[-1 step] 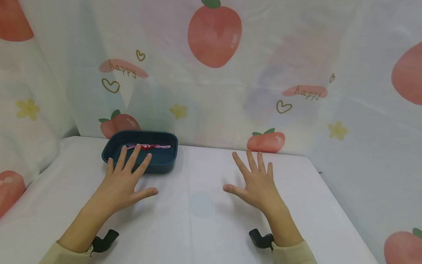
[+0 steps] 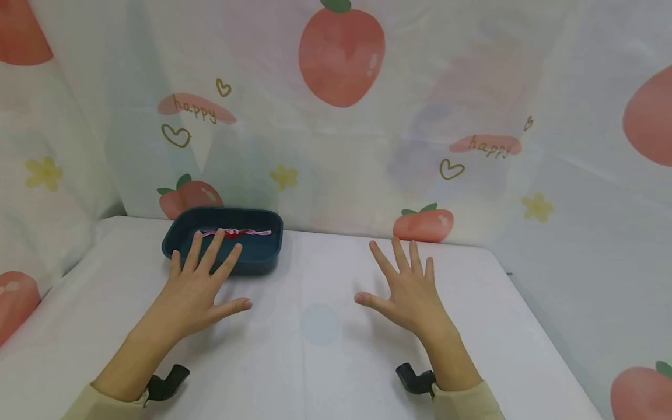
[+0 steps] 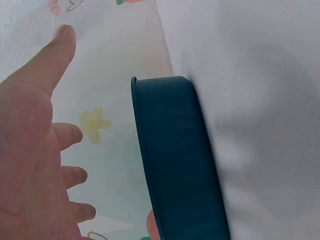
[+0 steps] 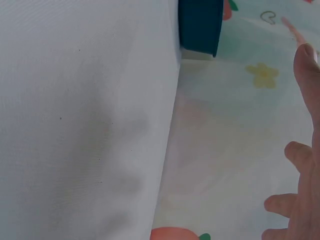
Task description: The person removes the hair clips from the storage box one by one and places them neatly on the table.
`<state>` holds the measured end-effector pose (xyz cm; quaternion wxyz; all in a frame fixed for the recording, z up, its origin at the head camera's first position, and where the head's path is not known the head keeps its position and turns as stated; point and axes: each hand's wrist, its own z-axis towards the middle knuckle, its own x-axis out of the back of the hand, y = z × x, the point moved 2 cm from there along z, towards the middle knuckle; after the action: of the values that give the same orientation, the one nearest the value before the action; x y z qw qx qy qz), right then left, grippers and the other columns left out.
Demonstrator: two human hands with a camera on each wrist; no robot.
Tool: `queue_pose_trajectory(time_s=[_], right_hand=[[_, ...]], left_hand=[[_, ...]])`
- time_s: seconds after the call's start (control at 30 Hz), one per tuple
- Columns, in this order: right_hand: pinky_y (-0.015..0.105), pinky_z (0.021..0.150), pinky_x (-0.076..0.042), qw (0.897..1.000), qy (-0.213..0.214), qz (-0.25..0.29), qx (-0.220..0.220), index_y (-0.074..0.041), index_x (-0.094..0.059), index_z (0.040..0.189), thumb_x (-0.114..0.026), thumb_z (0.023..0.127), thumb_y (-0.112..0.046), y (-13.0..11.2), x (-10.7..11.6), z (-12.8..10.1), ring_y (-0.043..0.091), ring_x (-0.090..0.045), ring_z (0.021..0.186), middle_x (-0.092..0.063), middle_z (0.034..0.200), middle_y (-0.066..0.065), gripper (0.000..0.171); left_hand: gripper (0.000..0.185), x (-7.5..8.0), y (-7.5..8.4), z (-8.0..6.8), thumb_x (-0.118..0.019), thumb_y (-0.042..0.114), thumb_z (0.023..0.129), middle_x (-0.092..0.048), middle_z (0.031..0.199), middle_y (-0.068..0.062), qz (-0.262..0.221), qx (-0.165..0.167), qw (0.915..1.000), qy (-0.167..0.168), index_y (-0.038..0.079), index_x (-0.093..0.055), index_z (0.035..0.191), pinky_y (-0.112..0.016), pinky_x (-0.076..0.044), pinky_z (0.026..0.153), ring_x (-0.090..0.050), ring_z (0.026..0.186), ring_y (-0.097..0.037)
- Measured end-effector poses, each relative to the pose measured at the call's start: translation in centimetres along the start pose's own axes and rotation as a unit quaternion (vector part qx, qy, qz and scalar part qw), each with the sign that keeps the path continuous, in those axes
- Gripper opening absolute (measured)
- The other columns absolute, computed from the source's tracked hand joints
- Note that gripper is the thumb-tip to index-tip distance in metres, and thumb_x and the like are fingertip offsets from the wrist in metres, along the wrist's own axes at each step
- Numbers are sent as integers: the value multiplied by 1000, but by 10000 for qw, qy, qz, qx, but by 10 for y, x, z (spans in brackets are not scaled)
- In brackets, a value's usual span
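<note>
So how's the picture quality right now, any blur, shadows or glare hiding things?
Head view: sharp and evenly lit, with soft shadows under the left hand and right hand on the white tablecloth; no glare. Left wrist view: the dark teal plastic tray has a smeared edge. Right wrist view: faint shadows on the cloth, fingers blurred.

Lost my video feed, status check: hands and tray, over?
Left hand open, fingers spread, by teal tray. Right hand open, holding nothing. Red-pink cord lies in tray. Nothing in the way.
</note>
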<state>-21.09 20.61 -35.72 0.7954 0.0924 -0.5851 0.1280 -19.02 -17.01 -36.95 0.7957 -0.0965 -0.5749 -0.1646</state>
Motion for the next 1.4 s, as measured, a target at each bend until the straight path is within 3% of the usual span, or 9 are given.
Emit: queue_pose_trajectory(time_s=[0.43,0.67,0.8,0.87,0.97,1.1,1.17,1.23,1.4], right_hand=[[68,101,-8,9990,277,287,178,-38,-12,146,-39,67,-85,-12,5,4,35,4,139,-10,153,10,95],[65,102,-15,9930,-82,1036,553,-42,-11,145,-39,69,-83,-40,-8,34,37,-7,138,-11,153,6,91],[62,101,-23,9693,-570,2296,674,-47,-13,143,-47,73,-76,-58,-23,56,28,-14,138,-10,153,-3,83],[60,101,-26,9481,-799,2977,783,-45,-16,143,-50,77,-70,-66,-32,67,22,-16,138,-13,151,-9,79],[58,102,-27,9060,-1059,4007,854,-42,-22,143,-54,82,-60,-77,-48,83,23,-23,136,-20,148,-15,71],[54,100,-33,8370,-1243,5302,534,-37,-29,142,-59,86,-45,-91,-66,104,33,-30,132,-25,146,-15,64],[50,101,-34,8056,-1300,5767,390,-36,-31,141,-61,86,-38,-98,-73,112,34,-27,133,-25,147,-13,63],[46,101,-36,7787,-1347,6118,342,-35,-33,141,-62,87,-33,-106,-78,120,33,-25,134,-25,148,-10,61],[47,98,-38,7394,-1426,6579,104,-38,-38,137,-63,87,-29,-121,-84,132,33,-26,134,-23,149,-5,57]], left_hand=[[95,10,-9,0,-41,81,71,0,154,-9,-184,189,9996,-32,31,-14,147,-75,-13,93,9,137,-38],[80,6,-51,4,-49,71,77,-10,152,-13,-912,582,9940,-145,40,-19,144,-78,-13,88,-8,134,-49],[67,4,-87,8,-54,53,85,-16,149,-19,-1871,798,9790,103,33,-28,144,-74,-17,91,-16,131,-50],[60,3,-106,9,-54,44,89,-20,146,-23,-2384,918,9662,330,27,-34,142,-72,-19,91,-19,130,-49],[52,-1,-131,11,-50,37,93,-28,142,-25,-2937,1171,9472,531,18,-39,140,-71,-23,90,-26,126,-48],[55,-8,-157,13,-37,42,97,-26,144,-24,-3795,1605,9110,155,12,-32,143,-66,-33,90,-29,124,-50],[59,-13,-167,12,-32,48,96,-19,147,-24,-4306,1859,8829,-204,16,-26,145,-60,-41,87,-27,124,-51],[60,-18,-175,11,-29,51,96,-11,148,-26,-4956,2046,8427,-497,21,-20,147,-54,-45,86,-23,126,-50],[58,-30,-185,11,-26,55,94,-1,149,-26,-6069,2225,7571,-951,33,-15,147,-37,-49,87,-40,121,-26]])
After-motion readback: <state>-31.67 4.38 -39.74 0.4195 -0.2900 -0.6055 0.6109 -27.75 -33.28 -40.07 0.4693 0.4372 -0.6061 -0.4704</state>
